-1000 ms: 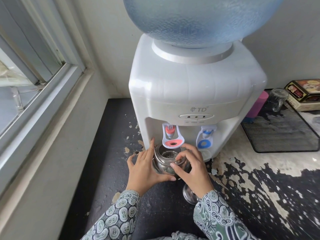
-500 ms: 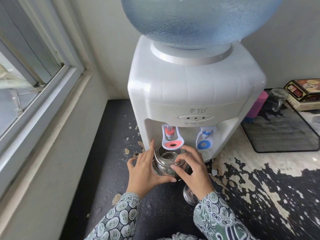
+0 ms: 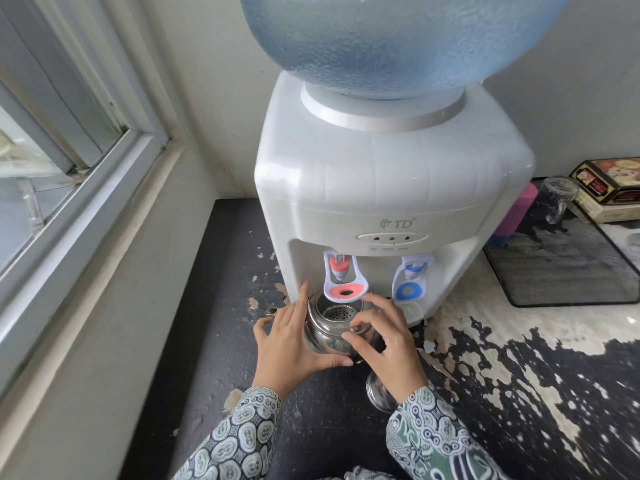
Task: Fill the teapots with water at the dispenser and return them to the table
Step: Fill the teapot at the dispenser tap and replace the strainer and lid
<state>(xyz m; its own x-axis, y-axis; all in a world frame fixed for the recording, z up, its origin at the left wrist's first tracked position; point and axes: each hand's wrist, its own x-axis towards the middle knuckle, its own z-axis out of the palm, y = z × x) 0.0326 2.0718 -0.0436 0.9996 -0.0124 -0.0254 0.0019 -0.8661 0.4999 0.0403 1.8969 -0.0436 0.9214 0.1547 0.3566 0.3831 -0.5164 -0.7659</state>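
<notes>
In the head view, a small round stainless-steel teapot [image 3: 334,327] with its lid off is held under the red hot-water tap [image 3: 343,276] of a white countertop water dispenser [image 3: 388,188], its open mouth and perforated strainer just below the red lever. The left hand [image 3: 289,344] is wrapped around the teapot's left side, fingers curled against the body and thumb along the lower front. The right hand [image 3: 384,341] is closed on the teapot's right side, fingertips resting at the rim. A blue cold-water tap [image 3: 411,278] is seen to the right. A large blue water bottle [image 3: 398,39] is seated on top. The teapot's spout [image 3: 272,310] points left. A shiny round metal object [image 3: 377,393], partly hidden by the right wrist, lies on the worn black counter [image 3: 519,375]. A clear glass mug [image 3: 556,202] stands at the far right.
</notes>
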